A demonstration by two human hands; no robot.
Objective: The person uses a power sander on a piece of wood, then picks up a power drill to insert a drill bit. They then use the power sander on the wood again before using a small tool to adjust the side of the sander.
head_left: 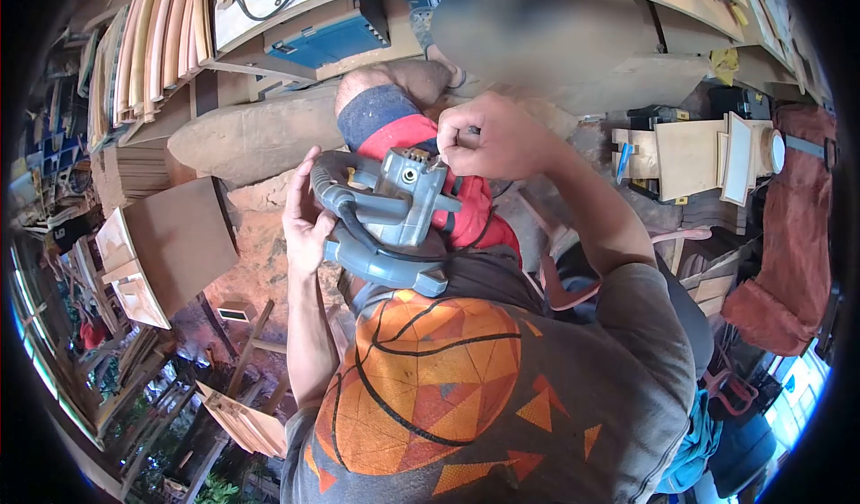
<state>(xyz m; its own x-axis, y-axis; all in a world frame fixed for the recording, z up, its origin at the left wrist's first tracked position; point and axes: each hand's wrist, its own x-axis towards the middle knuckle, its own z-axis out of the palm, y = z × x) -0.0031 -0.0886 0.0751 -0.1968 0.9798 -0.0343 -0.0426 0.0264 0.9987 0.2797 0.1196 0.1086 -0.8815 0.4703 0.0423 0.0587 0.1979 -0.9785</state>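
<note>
A grey-blue power tool (405, 201) with a curved handle and a black cord lies over my lap. My left hand (307, 213) holds it at its left side, with the thumb on the near side and the fingers partly hidden behind the handle. Close above the tool's upper right corner, my right hand (488, 137) is closed with fingers curled and pinched together. Whatever sits between those fingers is too small to make out. A round fitting and a row of small brass-coloured parts show on the tool's upper face.
A bent leg in navy and red shorts (381, 119) lies beyond the tool. Behind are a workbench (269, 16) and a blue case (327, 40). Boards (179, 244) stand left; wooden pieces (685, 159) lie right. The top centre is blurred.
</note>
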